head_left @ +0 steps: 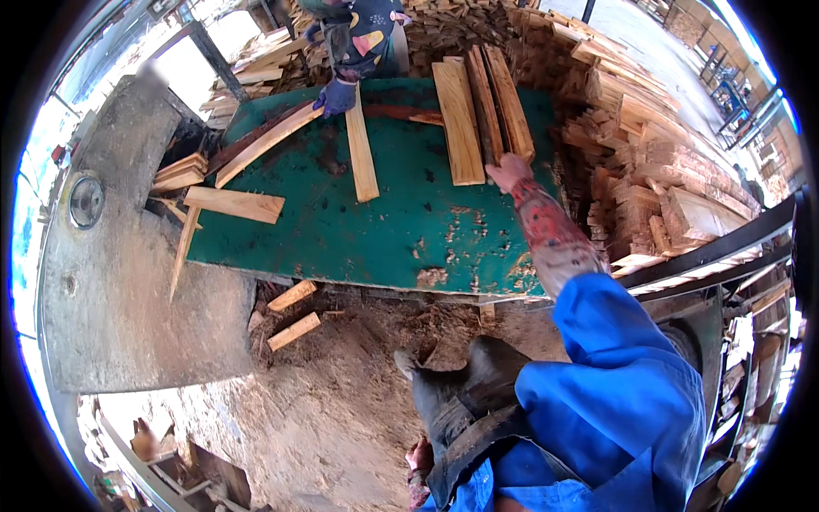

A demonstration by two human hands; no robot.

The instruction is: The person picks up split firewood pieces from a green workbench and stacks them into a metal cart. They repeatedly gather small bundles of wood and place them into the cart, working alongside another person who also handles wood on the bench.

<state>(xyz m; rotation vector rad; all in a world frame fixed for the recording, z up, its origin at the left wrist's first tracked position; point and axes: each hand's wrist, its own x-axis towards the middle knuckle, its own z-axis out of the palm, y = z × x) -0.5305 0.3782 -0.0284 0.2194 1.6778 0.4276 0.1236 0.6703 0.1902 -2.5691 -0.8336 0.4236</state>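
My right hand (510,173), at the end of a red patterned sleeve, reaches over the green tabletop (324,243). Its fingers close on the near end of a bark-edged wooden board (509,102). Beside that lie a narrow dark-sided board (486,107) and a wide pale board (458,124). My left hand (418,456) hangs low by my dark apron, partly hidden, so its fingers do not show clearly. Across the table, a co-worker's purple-gloved hand (337,96) rests between a slanting wooden strip (269,145) and an upright-lying strip (362,145).
A worn grey metal machine plate (153,299) stands at the left, with short offcuts (235,205) at the table's edge. Wood pieces (294,331) lie on the sawdust-covered floor. Stacked slabs (648,171) and a dark metal rail (717,250) border the right side.
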